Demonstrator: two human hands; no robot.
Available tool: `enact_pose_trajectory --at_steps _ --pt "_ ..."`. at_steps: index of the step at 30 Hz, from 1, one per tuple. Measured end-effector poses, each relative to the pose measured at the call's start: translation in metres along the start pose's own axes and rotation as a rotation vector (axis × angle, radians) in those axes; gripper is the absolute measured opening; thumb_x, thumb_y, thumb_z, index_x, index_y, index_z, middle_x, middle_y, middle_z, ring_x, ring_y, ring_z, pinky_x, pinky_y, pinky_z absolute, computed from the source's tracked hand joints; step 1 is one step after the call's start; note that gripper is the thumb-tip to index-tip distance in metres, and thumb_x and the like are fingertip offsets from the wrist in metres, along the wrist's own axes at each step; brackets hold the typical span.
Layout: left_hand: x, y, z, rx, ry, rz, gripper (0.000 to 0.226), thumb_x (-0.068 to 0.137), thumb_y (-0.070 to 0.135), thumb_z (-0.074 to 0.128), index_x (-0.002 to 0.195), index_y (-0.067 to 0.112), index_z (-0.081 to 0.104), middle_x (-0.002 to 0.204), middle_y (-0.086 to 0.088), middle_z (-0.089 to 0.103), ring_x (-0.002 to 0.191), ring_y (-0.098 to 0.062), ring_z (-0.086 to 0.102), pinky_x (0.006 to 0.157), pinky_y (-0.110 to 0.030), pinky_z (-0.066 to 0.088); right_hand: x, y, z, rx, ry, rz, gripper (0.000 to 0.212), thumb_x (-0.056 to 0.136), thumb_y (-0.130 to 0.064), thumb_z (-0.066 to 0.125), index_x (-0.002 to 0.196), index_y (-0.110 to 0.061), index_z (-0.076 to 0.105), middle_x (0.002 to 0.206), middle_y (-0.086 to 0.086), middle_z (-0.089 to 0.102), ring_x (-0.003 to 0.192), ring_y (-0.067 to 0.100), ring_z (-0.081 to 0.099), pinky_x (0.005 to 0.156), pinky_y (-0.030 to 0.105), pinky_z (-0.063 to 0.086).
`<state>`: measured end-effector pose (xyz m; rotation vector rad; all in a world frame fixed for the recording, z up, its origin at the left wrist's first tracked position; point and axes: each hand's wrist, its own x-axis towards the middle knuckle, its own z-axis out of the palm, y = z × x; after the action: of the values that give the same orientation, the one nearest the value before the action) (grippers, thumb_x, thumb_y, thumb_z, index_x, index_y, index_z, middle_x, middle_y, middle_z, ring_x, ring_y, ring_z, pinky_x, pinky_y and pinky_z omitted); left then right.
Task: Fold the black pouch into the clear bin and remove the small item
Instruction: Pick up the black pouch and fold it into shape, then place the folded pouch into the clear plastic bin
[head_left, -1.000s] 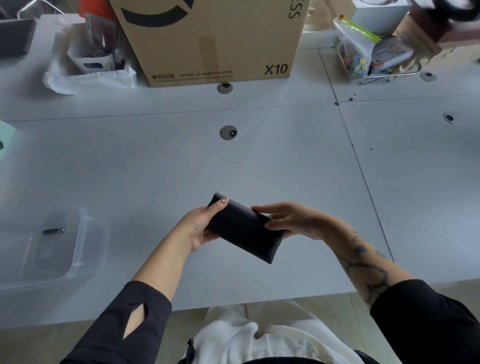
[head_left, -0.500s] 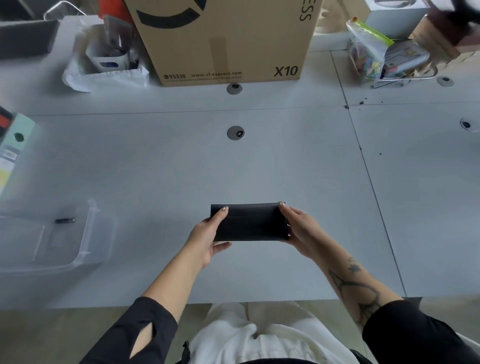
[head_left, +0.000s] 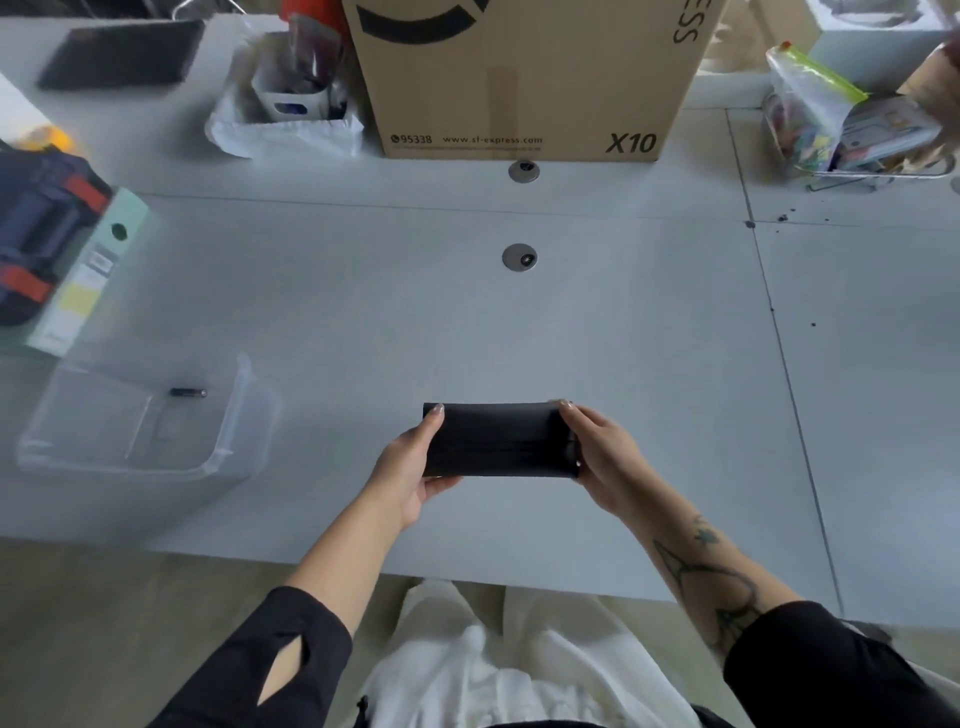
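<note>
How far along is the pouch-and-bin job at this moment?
Done: the black pouch looks folded into a compact rectangle. In hand: the left hand and right hand grip its two ends above the table. Left: it is not yet in the clear bin, where the small item still lies.

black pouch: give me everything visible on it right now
The black pouch is a flat, matte black rectangle, apparently soft fabric or leatherette, folded shut with faint horizontal creases across its face. It is held level, long side running left to right, above the near part of the grey table. The left hand grips its left end and the right hand its right end. Nothing else touches it.
</note>
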<state>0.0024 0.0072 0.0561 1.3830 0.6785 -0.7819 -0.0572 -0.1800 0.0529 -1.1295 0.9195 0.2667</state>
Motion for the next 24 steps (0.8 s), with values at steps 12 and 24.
enact_pose_trajectory --at_steps 12,24 --pt "-0.003 0.032 -0.102 0.014 -0.047 0.020 0.033 0.087 0.042 0.059 0.105 0.014 0.059 0.111 -0.006 0.062 0.101 -0.022 0.061 0.067 -0.031 0.056 -0.016 0.027 0.103 0.023 0.089 -0.062 0.024 0.088 -0.028 0.062 0.108 -0.015 0.065 0.098 0.000 0.063 0.090 0.017 0.057 0.072 0.028 0.053" --pt "-0.004 0.073 -0.180 0.030 0.043 0.121 0.034 0.085 0.043 0.061 0.104 0.015 0.062 0.112 -0.005 0.063 0.103 -0.022 0.062 0.069 -0.030 0.056 -0.021 0.030 0.197 0.075 0.091 -0.099 0.026 0.088 -0.027 0.063 0.107 -0.010 0.062 0.098 0.006 0.059 0.094 0.022 0.056 0.068 0.028 0.053"
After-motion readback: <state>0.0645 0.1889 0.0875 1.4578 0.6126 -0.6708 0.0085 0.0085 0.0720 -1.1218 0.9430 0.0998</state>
